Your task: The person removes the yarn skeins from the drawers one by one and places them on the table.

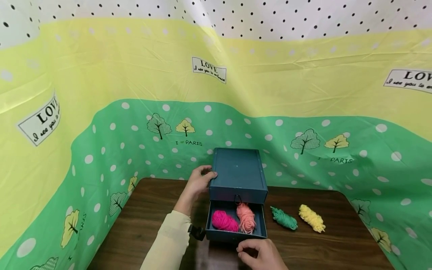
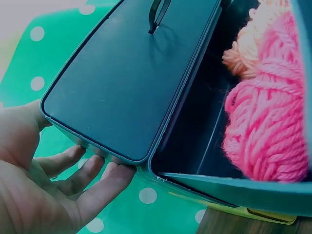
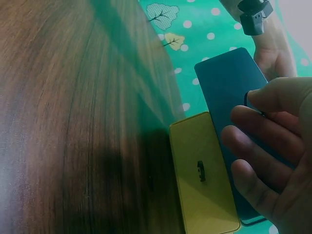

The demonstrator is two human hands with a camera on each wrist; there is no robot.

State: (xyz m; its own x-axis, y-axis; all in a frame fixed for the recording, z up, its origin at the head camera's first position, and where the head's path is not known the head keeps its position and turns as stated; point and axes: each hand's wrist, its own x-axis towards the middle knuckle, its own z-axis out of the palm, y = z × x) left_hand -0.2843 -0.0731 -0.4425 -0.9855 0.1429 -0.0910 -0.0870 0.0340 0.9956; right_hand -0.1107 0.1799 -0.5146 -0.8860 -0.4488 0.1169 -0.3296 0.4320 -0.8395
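A dark teal drawer unit (image 1: 237,168) stands on the table with one drawer (image 1: 233,236) pulled out. Inside lie a hot-pink yarn bundle (image 1: 224,221) and, to its right, a coral one (image 1: 246,218). My left hand (image 1: 199,180) holds the unit's left side, thumb at the top edge and fingers against the side wall. In front of the open drawer is my right hand (image 1: 261,253); the right wrist view shows its thumb and forefinger pinching a black pull loop (image 3: 245,99). Another loop (image 1: 237,199) hangs on the shut upper drawer.
Right of the unit, a green yarn bundle (image 1: 284,218) and a yellow one (image 1: 312,218) lie on the brown wooden table (image 1: 334,247). A yellow drawer (image 3: 202,202) with a dark pull sits below the teal one. Polka-dot cloth (image 1: 236,131) hangs close behind the table.
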